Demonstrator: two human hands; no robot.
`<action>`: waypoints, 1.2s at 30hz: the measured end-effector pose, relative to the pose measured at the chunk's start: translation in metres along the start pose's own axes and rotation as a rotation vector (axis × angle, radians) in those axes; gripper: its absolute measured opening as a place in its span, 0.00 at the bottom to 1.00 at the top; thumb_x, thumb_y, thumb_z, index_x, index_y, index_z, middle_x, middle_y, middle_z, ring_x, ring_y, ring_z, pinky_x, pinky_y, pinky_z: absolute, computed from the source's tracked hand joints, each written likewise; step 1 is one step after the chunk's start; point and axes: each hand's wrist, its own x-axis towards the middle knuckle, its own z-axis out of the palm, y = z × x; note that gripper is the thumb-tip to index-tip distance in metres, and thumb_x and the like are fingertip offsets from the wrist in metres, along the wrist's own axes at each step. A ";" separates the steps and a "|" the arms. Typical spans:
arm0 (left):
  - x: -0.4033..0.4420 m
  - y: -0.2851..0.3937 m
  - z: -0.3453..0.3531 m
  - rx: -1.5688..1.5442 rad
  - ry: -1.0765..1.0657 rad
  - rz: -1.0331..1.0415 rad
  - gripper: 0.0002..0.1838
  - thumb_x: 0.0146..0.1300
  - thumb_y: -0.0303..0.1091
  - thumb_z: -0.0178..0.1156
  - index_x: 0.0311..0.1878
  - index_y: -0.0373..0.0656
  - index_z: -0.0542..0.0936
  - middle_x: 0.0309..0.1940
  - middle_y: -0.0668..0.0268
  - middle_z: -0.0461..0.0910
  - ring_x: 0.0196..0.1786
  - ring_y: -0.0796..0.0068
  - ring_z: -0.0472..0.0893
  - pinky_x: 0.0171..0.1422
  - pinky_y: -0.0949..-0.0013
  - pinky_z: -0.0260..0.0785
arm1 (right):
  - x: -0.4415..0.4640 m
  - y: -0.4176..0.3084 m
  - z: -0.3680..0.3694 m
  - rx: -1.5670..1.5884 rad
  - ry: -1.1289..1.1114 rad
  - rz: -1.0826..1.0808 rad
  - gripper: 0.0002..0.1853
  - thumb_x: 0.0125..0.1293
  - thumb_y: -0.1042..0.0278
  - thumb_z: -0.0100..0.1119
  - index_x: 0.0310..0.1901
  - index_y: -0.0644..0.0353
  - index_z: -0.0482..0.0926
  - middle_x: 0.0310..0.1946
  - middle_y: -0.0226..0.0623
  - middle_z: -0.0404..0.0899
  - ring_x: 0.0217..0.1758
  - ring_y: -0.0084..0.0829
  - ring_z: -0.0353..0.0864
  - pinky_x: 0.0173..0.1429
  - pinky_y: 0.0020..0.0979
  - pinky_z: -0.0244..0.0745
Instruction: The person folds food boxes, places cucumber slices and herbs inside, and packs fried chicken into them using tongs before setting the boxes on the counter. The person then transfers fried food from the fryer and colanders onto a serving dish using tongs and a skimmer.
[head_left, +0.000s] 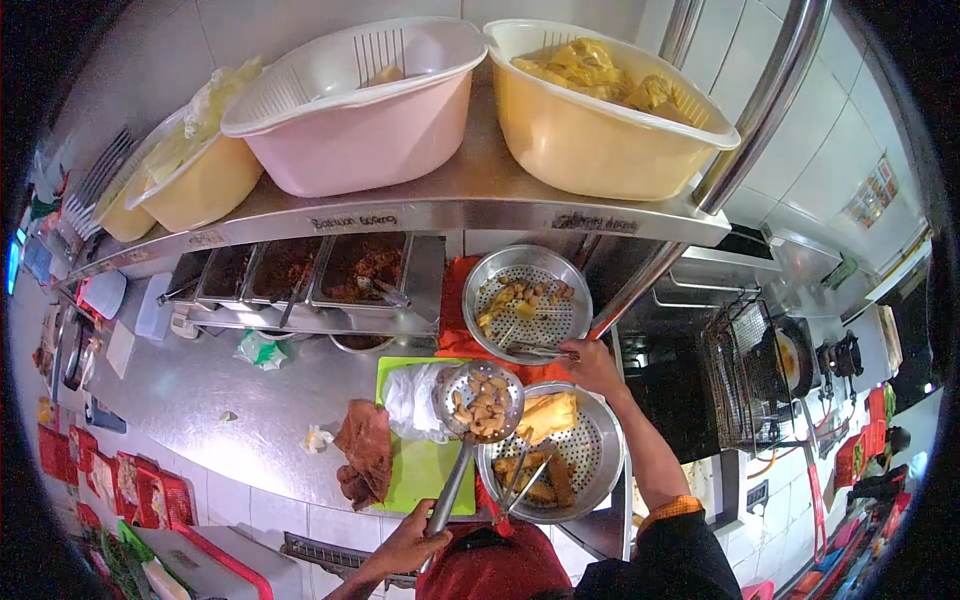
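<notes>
My left hand [412, 545] is wrapped round the handle of a perforated skimmer [447, 392]. Small light-brown fried pieces [486, 410] lie in its bowl, which hangs over the edge of a green cutting board [432, 478]. My right hand [592, 366] grips metal tongs [535, 350] at the near rim of the far colander [560, 322]. That colander contains browned pieces of food. Closer to me, a second colander [600, 445] holds a yellow block [548, 415], brown fried pieces and another pair of tongs [530, 485].
Overhead, a steel shelf [440, 213] carries a pink tub [370, 140] and yellow tubs. Trays of dark food [362, 270] sit beneath it. A brown cloth [362, 450] and white plastic [412, 400] lie near the board. Wire fry baskets [740, 370] stand at right.
</notes>
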 end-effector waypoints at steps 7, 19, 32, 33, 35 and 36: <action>-0.001 0.006 0.000 0.063 0.042 0.078 0.27 0.59 0.37 0.58 0.57 0.37 0.58 0.28 0.64 0.69 0.29 0.76 0.70 0.34 0.71 0.65 | -0.026 -0.046 -0.053 0.414 -0.119 0.174 0.11 0.54 0.69 0.63 0.38 0.64 0.80 0.31 0.39 0.81 0.32 0.22 0.78 0.38 0.28 0.74; 0.002 -0.007 0.003 -0.071 0.005 0.058 0.28 0.59 0.35 0.58 0.58 0.37 0.58 0.25 0.68 0.69 0.26 0.79 0.70 0.30 0.72 0.65 | 0.030 -0.038 0.045 -0.030 0.120 0.103 0.10 0.54 0.70 0.62 0.38 0.63 0.80 0.23 0.46 0.79 0.27 0.42 0.80 0.33 0.34 0.73; 0.001 0.002 -0.001 -0.117 -0.023 0.085 0.26 0.59 0.35 0.58 0.56 0.37 0.58 0.22 0.68 0.68 0.23 0.78 0.70 0.28 0.71 0.64 | -0.018 -0.060 -0.038 0.246 0.156 0.085 0.14 0.52 0.71 0.64 0.42 0.63 0.79 0.28 0.45 0.81 0.30 0.34 0.82 0.34 0.30 0.77; 0.001 0.005 -0.001 -0.110 -0.023 0.090 0.26 0.59 0.35 0.58 0.56 0.37 0.58 0.22 0.68 0.68 0.23 0.78 0.70 0.28 0.71 0.64 | -0.007 -0.049 -0.031 0.047 0.167 0.140 0.12 0.52 0.68 0.64 0.38 0.64 0.78 0.27 0.44 0.79 0.29 0.36 0.82 0.33 0.31 0.75; 0.000 0.008 -0.001 -0.018 0.011 0.105 0.27 0.59 0.35 0.57 0.57 0.37 0.58 0.22 0.68 0.68 0.23 0.78 0.69 0.27 0.71 0.63 | 0.018 -0.024 -0.011 -0.140 0.210 0.095 0.14 0.52 0.68 0.63 0.40 0.63 0.78 0.30 0.44 0.79 0.30 0.39 0.81 0.34 0.34 0.76; 0.001 0.007 -0.001 -0.011 0.012 0.107 0.27 0.59 0.35 0.57 0.57 0.37 0.58 0.22 0.68 0.68 0.23 0.78 0.69 0.27 0.71 0.63 | 0.030 -0.013 -0.002 -0.327 0.244 0.049 0.15 0.51 0.68 0.62 0.42 0.61 0.77 0.33 0.44 0.78 0.32 0.43 0.80 0.35 0.37 0.76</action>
